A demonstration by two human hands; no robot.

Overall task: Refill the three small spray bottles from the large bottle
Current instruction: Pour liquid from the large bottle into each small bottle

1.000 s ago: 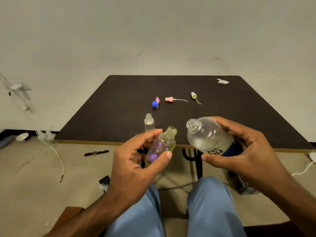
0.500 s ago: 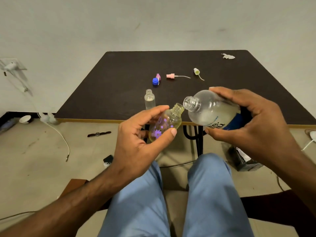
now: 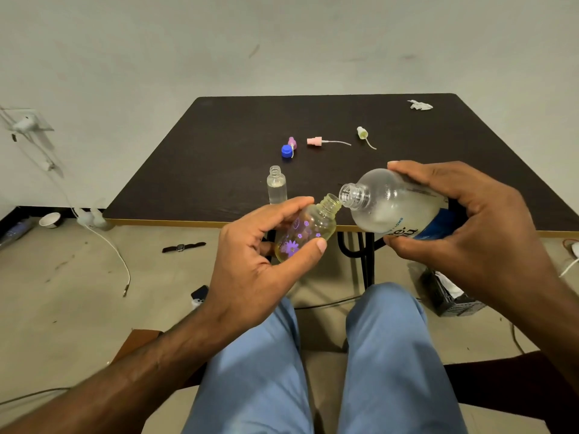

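The left hand [image 3: 250,264] grips the tilted yellow flowered bottle [image 3: 305,228] just before the counter [image 3: 219,170] edge; the right hand [image 3: 463,227] wraps the large bottle [image 3: 391,205], mouths nearly touching. Tip slowly, keeping necks aligned. A clear small bottle [image 3: 277,188] stands on the counter beyond.

Large bottle [image 3: 394,205] right of flowered bottle [image 3: 305,228], mouths touching, table [image 3: 219,145] behind, clear bottle [image 3: 276,184] on it

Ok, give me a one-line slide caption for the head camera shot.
Left hand tilts a small flowered bottle toward the large bottle, tipped by the right hand, mouths nearly meeting.
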